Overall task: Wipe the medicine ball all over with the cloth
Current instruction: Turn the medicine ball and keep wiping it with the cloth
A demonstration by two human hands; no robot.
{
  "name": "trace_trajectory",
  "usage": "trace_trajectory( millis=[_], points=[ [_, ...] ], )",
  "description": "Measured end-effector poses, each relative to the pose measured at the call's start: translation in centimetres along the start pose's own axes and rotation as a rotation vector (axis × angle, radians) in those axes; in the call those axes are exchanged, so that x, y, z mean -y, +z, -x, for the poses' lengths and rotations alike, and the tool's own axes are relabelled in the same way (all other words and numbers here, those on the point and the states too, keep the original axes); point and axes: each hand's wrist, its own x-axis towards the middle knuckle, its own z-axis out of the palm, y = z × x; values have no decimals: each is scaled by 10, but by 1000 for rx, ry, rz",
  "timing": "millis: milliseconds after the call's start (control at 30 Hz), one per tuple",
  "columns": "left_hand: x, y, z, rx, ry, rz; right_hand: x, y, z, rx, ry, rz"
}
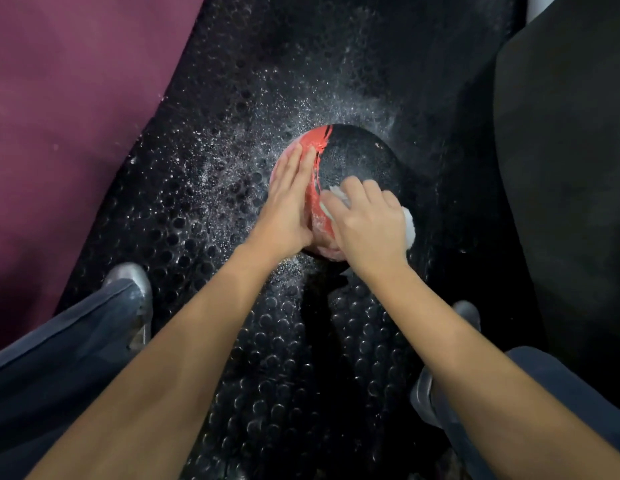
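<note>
A black and red medicine ball (357,157) sits on a black studded rubber mat (232,209) in the middle of the view. My left hand (287,206) lies flat on the ball's red left side with straight fingers. My right hand (367,226) presses a crumpled white cloth (409,225) against the ball's near right side, fingers curled over it. Bits of the cloth show between my fingers and past the hand's right edge. The near lower part of the ball is hidden by both hands.
White powder or droplets speckle the mat around the ball's left and far sides. A purple floor area (59,116) lies to the left, a dark surface (561,168) to the right. My shoes (135,289) (426,396) and trouser legs frame the lower corners.
</note>
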Motion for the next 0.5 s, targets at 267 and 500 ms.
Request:
trace_trajectory(
  millis=[267,500],
  points=[
    [-1,-2,6,26,-34,-21,-23,-6,35,52,28,-53],
    [-9,-12,8,41,-82,-64,-43,-8,-10,330,717,-563]
  ],
)
